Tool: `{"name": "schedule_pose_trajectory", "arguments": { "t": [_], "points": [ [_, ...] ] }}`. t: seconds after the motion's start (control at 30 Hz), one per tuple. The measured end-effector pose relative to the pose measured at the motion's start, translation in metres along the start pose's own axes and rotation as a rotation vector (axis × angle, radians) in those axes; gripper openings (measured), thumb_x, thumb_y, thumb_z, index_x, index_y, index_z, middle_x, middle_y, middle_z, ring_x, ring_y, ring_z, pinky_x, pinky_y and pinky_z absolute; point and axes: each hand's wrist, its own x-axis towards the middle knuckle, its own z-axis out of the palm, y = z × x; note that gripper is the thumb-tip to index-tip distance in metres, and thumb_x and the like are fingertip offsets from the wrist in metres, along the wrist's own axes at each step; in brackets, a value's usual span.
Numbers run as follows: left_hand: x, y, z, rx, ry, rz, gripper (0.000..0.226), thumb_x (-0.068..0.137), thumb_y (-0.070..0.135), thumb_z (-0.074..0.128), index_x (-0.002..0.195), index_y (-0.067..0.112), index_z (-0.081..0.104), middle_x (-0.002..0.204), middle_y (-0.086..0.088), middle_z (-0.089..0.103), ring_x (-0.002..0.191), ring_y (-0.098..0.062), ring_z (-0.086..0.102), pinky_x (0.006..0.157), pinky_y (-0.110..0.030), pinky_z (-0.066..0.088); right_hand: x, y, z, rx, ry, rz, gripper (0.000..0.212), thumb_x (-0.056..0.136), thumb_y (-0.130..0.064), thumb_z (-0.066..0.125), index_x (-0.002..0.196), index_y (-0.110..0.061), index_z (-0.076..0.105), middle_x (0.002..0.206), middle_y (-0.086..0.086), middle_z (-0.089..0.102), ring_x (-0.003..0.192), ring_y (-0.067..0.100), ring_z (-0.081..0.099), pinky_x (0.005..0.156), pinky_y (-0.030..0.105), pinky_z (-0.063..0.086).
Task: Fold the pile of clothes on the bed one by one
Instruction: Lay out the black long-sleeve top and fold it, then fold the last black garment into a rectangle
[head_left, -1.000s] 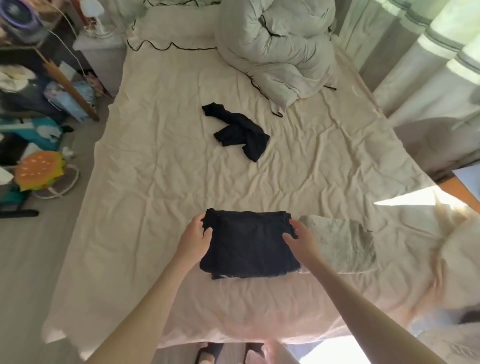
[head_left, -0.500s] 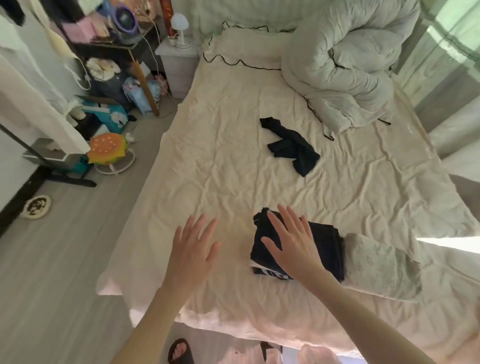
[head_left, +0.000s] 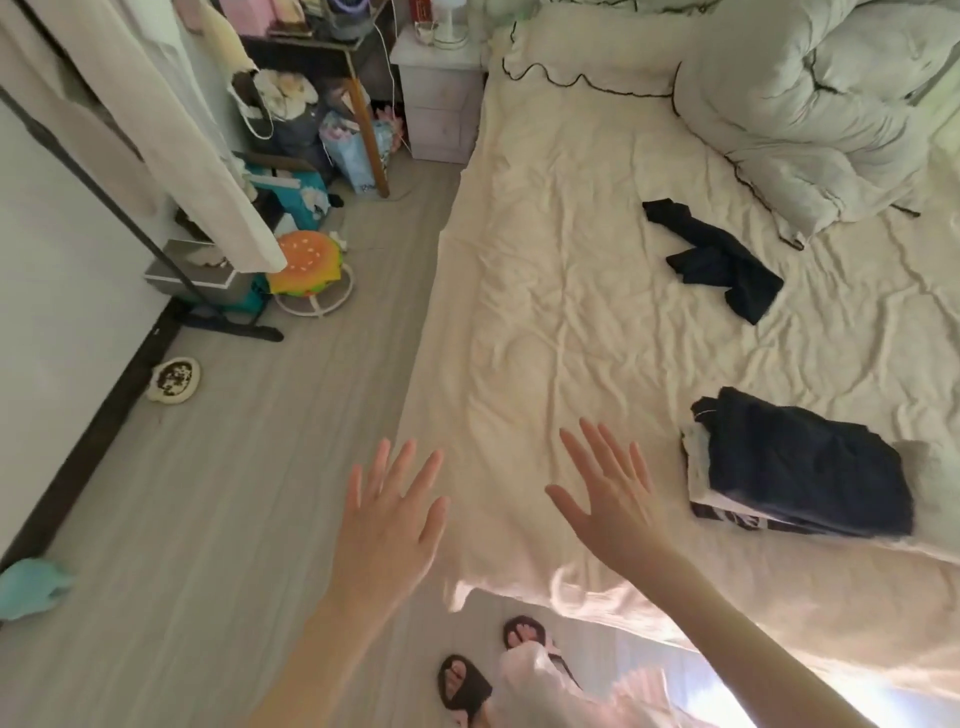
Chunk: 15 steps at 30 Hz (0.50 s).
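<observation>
A folded dark garment (head_left: 800, 467) lies on top of a small stack near the foot of the bed (head_left: 545, 322), at the right. An unfolded black garment (head_left: 722, 260) lies crumpled farther up the cream sheet. My left hand (head_left: 389, 514) hovers with fingers spread over the bed's left edge and the floor. My right hand (head_left: 613, 499) is held flat with fingers spread above the sheet, left of the folded stack and apart from it. Both hands hold nothing.
A bunched pale duvet (head_left: 810, 104) fills the bed's head end at the right. Left of the bed are a nightstand (head_left: 441, 104), a cluttered desk, a burger-shaped stool (head_left: 309, 270), a clothes rack with a hanging white garment (head_left: 171, 130) and a small dish (head_left: 174, 379) on the floor.
Both hands let go of the folded dark garment and lifted away to the left with fingers spread. The view swung left, so the stack now sits at the right.
</observation>
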Motion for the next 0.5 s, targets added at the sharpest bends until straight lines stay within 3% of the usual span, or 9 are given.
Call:
{"name": "schedule_pose_trajectory", "arguments": {
  "t": [0.17,0.33,0.5],
  "points": [
    [0.024,-0.065,-0.011,-0.042,0.013,0.013,0.053,0.099,0.046,0.024,0.149,0.031,0.018,0.158,0.000,0.011,0.146,-0.024,0.000,0.116,-0.044,0.003,0.033,-0.051,0.028,-0.003,-0.020,0.036,0.065,0.092,-0.052,0.046,0.148,-0.026,0.027,0.157,0.002,0.021,0.146,0.023,0.014,0.116,0.045,0.004],
    [0.068,-0.137,-0.035,0.010,-0.015,0.024,0.054,0.098,0.049,0.018,0.150,0.035,0.009,0.159,0.004,0.004,0.146,-0.019,-0.007,0.117,-0.041,-0.001,0.096,-0.115,0.049,0.039,0.011,0.067,0.065,0.092,-0.054,0.042,0.149,-0.027,0.024,0.158,0.001,0.017,0.147,0.022,0.009,0.117,0.044,0.002],
    [0.135,-0.221,-0.073,0.047,-0.006,0.032,0.057,0.095,0.051,0.017,0.149,0.033,0.012,0.158,0.002,0.010,0.146,-0.021,-0.002,0.118,-0.043,0.006,0.177,-0.175,0.066,0.053,-0.004,0.127,0.064,0.095,-0.054,0.036,0.150,-0.030,0.015,0.159,-0.001,0.009,0.147,0.019,0.000,0.117,0.041,-0.005]
  ]
}}
